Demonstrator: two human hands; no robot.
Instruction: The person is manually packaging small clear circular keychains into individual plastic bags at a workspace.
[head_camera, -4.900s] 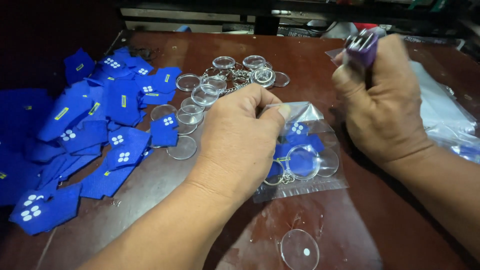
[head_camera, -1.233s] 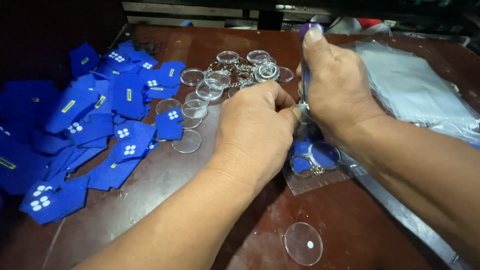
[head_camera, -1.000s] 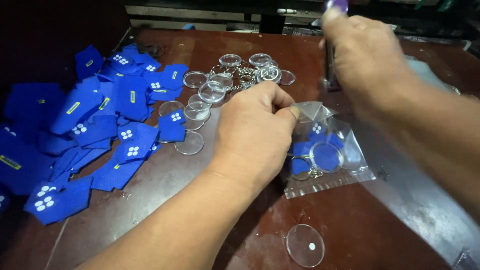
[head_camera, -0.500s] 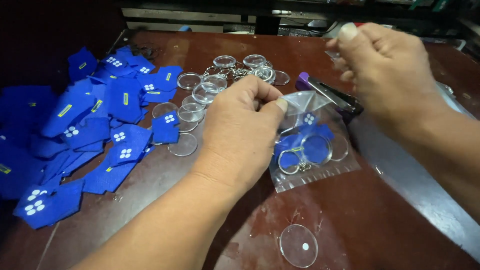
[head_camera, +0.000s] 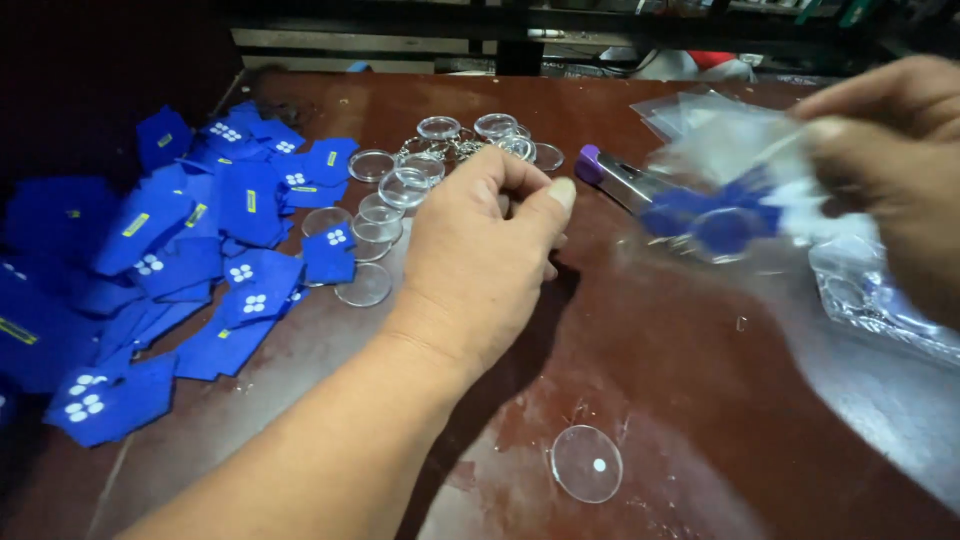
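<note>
Across the brown table (head_camera: 700, 400) I saw my right hand (head_camera: 890, 170) lifted, fingers pinching a blurred clear bag (head_camera: 730, 190) holding blue keychains, while my left hand (head_camera: 480, 260) rested knuckles-up, loosely curled, gripping nothing.

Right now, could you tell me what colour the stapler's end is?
Purple, on the stapler; head view.

Both forearms are bare, no sleeves in view; left hand (head_camera: 478, 262) and right hand (head_camera: 890, 170) ungloved.
</note>
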